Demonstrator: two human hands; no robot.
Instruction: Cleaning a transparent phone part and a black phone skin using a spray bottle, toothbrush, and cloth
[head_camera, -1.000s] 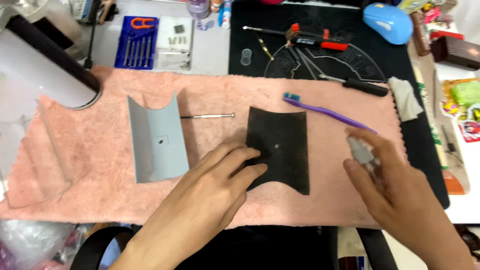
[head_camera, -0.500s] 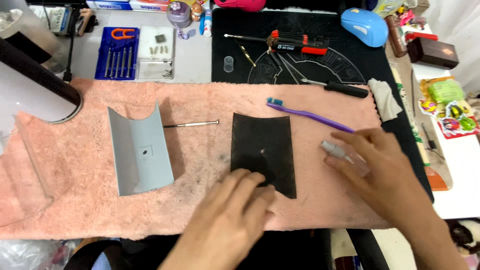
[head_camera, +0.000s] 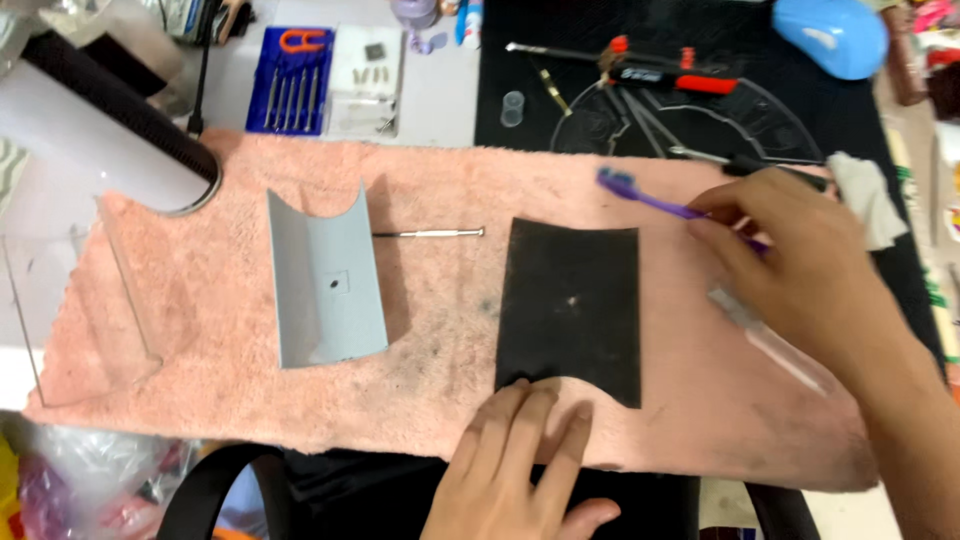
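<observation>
On pink towel (head_camera: 200, 300): left hand (head_camera: 520, 460), fingers flat, pinning black sheet (head_camera: 570, 300); right hand (head_camera: 800, 270) pinching purple toothbrush (head_camera: 640, 195). Next, probably brushing, needing steady hold.

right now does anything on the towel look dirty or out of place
Yes. The pink towel has dark smudges between the grey panel and the black sheet, around. The left hand presses the sheet's near edge; the right hand is at the purple toothbrush. Nothing is spilled.

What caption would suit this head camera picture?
Left hand steadies a black sheet on a pink towel; right hand grasps a purple toothbrush.
</observation>
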